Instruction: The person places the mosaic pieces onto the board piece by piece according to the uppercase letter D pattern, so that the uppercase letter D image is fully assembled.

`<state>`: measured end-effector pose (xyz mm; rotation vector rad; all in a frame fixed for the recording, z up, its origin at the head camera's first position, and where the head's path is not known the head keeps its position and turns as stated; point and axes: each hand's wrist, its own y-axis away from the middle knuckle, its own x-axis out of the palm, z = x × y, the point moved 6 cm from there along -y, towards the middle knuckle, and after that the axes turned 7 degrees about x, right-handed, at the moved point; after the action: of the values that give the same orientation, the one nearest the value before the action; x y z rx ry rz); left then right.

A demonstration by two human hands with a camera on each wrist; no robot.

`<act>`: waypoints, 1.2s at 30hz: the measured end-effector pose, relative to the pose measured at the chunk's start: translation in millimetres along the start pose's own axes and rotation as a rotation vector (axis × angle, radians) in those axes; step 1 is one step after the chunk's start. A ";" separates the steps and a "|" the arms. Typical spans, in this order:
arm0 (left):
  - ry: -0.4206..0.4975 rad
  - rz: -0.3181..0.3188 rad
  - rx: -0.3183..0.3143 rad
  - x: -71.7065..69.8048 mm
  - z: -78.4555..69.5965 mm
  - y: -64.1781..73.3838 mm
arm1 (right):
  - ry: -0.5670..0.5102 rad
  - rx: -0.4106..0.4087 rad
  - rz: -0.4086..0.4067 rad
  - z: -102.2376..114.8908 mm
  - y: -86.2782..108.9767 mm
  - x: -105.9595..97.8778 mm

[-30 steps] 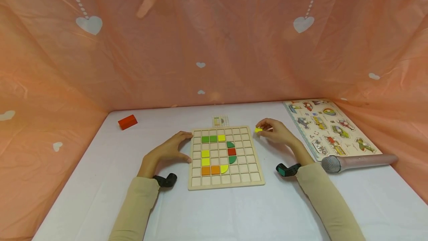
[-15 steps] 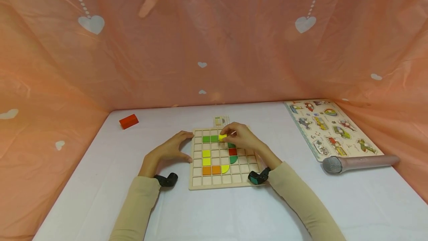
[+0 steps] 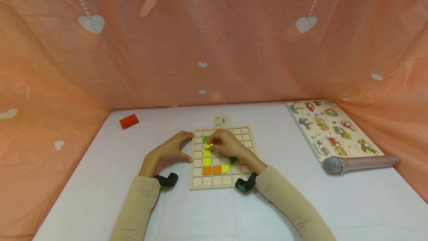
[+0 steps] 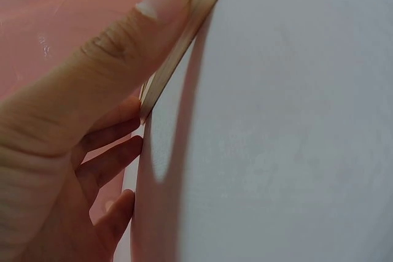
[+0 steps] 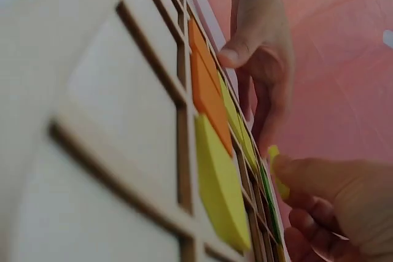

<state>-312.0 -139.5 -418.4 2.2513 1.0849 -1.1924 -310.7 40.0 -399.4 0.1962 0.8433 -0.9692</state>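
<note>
A wooden grid board (image 3: 197,182) lies on the white table with coloured tiles in its cells. My left hand (image 3: 167,148) rests along the board's left edge, thumb and fingertips at the rim. Over the board, my right hand (image 3: 227,143) pinches a small yellow tile (image 5: 278,173) between thumb and fingers, just above two yellow squares (image 3: 206,157) in the left part. Below those sit orange squares (image 3: 211,170) and a yellow quarter-round tile (image 3: 225,169). A green square (image 3: 205,138) shows at the upper left, a green rounded tile (image 3: 233,160) near my right wrist. My right hand hides other tiles.
A small printed grid card (image 3: 221,121) lies behind the board. To the far left is a red block (image 3: 129,121). A picture puzzle board (image 3: 344,144) lies at the right, a microphone (image 3: 364,163) along its near edge. Pink curtain (image 3: 214,47) encloses the table.
My right hand has carried the yellow tile from the table right of the board leftward across it to the second column. My left hand has stayed at the board's edge.
</note>
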 end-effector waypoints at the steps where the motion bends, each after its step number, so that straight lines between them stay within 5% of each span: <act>1: -0.001 0.001 -0.001 0.1 0.0 0.1 | 0.006 0.001 -0.007 0.3 -0.1 1.1; 10: -0.005 0.001 0.010 0.3 0.1 0.6 | 0.065 -0.031 -0.062 0.8 -0.2 6.7; 22: 0.001 0.009 0.004 0.3 -1.0 0.5 | 0.093 -0.007 0.009 -2.6 0.0 8.3; 36: -0.001 0.000 0.035 -0.6 -1.8 -0.1 | 0.073 -0.015 -0.029 -0.9 0.8 6.4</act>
<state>-311.3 -138.6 -417.0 2.2767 1.0724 -1.2214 -308.7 36.8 -404.7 0.2080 0.9227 -0.9870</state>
